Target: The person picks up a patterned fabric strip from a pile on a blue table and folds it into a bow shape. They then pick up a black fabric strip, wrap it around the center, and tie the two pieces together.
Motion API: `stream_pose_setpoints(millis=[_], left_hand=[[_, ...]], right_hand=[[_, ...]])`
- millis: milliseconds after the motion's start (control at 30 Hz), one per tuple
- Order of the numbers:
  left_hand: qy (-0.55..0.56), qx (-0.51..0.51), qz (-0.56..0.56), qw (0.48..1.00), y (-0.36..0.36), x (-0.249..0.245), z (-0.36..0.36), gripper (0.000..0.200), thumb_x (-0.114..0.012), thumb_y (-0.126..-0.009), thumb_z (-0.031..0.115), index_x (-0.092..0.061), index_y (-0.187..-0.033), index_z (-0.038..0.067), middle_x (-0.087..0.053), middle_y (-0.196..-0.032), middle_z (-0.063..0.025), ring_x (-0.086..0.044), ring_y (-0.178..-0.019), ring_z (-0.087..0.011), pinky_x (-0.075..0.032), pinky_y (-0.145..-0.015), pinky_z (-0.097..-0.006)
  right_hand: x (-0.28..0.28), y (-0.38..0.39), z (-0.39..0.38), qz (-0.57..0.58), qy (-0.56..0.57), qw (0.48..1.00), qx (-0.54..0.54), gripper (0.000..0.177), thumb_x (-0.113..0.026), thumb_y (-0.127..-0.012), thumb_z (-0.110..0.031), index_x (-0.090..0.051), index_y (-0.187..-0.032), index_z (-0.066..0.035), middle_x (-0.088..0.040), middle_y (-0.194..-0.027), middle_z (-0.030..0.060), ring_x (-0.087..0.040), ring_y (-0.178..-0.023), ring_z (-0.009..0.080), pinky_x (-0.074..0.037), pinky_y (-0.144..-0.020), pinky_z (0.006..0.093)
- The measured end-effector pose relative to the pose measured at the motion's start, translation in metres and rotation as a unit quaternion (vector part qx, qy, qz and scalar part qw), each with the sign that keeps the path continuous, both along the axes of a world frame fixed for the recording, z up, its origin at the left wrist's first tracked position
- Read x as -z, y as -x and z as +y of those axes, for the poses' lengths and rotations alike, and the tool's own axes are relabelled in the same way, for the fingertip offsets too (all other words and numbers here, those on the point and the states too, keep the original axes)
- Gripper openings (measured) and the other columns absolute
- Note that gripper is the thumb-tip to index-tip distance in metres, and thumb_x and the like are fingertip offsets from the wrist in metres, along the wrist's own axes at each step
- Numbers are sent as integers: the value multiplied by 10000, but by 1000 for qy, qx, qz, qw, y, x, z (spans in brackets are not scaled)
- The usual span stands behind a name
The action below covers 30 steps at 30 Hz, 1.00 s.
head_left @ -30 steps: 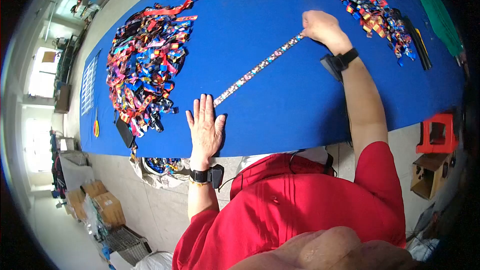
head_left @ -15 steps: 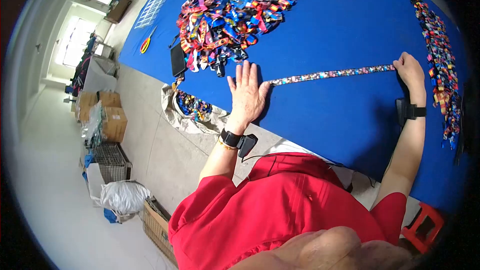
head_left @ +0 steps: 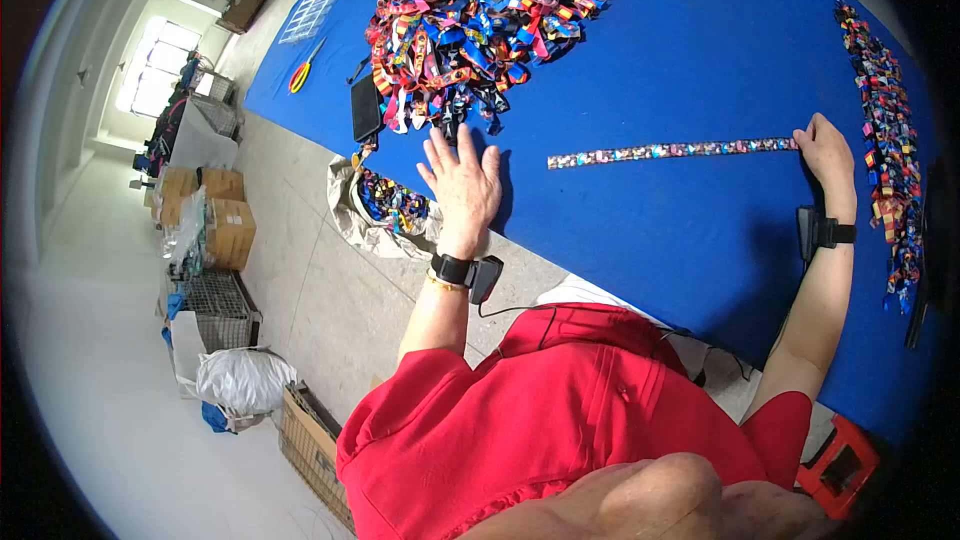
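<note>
- One patterned strap point(head_left: 670, 151) lies nearly straight across the blue table point(head_left: 640, 240), between the two heaps and apart from both.
- Your right hand point(head_left: 824, 152) pinches the strap's right end between thumb and fingers; the left end lies loose.
- Your left hand point(head_left: 463, 185) has its fingers spread, near the table's edge and well apart from the strap—whether the palm touches the cloth, you cannot tell from here.
- To lay it well, hold that pinch light, draw along the strap's own line and smooth with a flat palm; a sideways tug would likely bend it or flip its loose end.
- Count two heaps of straps: a broad tangle point(head_left: 480, 30) beyond your left hand, and a long narrow row point(head_left: 880, 130) past your right. Single straps overlap too much to number.
- Beside the tangle there is one dark flat case point(head_left: 366, 108), one pair of scissors point(head_left: 299, 77) with red and yellow handles, and one white grid point(head_left: 322, 2).
- Below the table's edge, count one pale sack point(head_left: 343, 210) holding more straps—and one red stool point(head_left: 838, 462) at right.
</note>
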<state>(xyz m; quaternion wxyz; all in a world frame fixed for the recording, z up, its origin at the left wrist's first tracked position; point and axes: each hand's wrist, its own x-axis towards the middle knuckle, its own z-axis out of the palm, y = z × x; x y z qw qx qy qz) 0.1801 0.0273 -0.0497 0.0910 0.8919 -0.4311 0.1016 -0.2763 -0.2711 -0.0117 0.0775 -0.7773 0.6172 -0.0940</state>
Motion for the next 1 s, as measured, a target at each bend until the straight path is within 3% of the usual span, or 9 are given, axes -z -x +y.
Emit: stream_pose_setpoints(millis=[67,200,300,367,433,500,567,833,1000], left_hand=[[-6,-26,53,998,-14,5,0,706,-393,-1039,528,-372,-1509,1,-307,-1591,-258,-250,-1497,-412,-146,-1189,-638],[-41,21,13,999,-4,4,2,722,-375,-1043,528,-433,-1439,-74,-447,-1511,-246,-343,-1465,-361,-171,-1191,-620],[-97,97,44,990,43,-25,3,742,-448,-1017,529,-469,-1397,-107,-505,-1432,-277,-411,-1403,-375,-184,-1192,-605],[-78,185,-11,980,75,-21,7,755,-499,-991,532,-505,-1348,-133,-533,-1361,-296,-459,-1331,-407,-206,-1190,-589],[-24,262,11,965,103,-27,8,665,-630,-940,467,-555,-1276,-102,-561,-1257,-296,-513,-1218,-449,-271,-1165,-567],[4,307,24,951,116,-32,2,568,-690,-905,402,-594,-1169,-91,-579,-1154,-276,-539,-1120,-442,-375,-1075,-545],[3,320,55,946,125,-40,-7,458,-746,-859,332,-607,-1044,-64,-584,-1016,-248,-543,-981,-429,-445,-868,-502],[-12,345,40,938,123,-39,-4,478,-702,-919,250,-608,-1220,-109,-590,-1125,-286,-564,-1032,-437,-467,-925,-491],[34,328,158,931,132,-54,-5,503,-721,-913,224,-597,-1290,-84,-590,-1219,-282,-595,-1126,-410,-495,-945,-456]], right_hand=[[-3,-3,3,1,-8,1000,4,295,-666,-883,-307,-573,-904,-28,-664,-873,207,-645,-906,422,-475,-743,503],[-2,0,1,4,-6,1000,5,299,-667,-884,-313,-575,-910,-30,-669,-875,209,-647,-902,422,-479,-745,499],[-2,-3,2,8,-3,1000,8,304,-667,-882,-322,-580,-913,-32,-674,-885,213,-651,-909,425,-487,-752,509],[-1,-5,2,14,3,1000,1,309,-668,-878,-331,-589,-920,-35,-678,-896,218,-653,-919,429,-494,-759,520],[5,-3,-1,22,19,1000,-7,317,-671,-869,-341,-602,-933,-38,-681,-908,225,-656,-930,434,-501,-769,532],[-1,-7,8,22,24,999,-2,335,-671,-859,-355,-617,-953,-38,-688,-936,230,-662,-939,435,-509,-778,540],[0,-9,14,18,49,999,-5,334,-653,-856,-353,-621,-977,-43,-682,-932,220,-659,-911,424,-502,-759,542],[-2,-8,12,9,-16,1000,20,321,-668,-869,-274,-655,-1058,-15,-720,-1028,188,-694,-997,368,-555,-842,483],[-7,-10,13,17,-35,999,20,318,-677,-885,-278,-652,-1062,-15,-721,-1024,187,-695,-1000,359,-552,-842,480]])
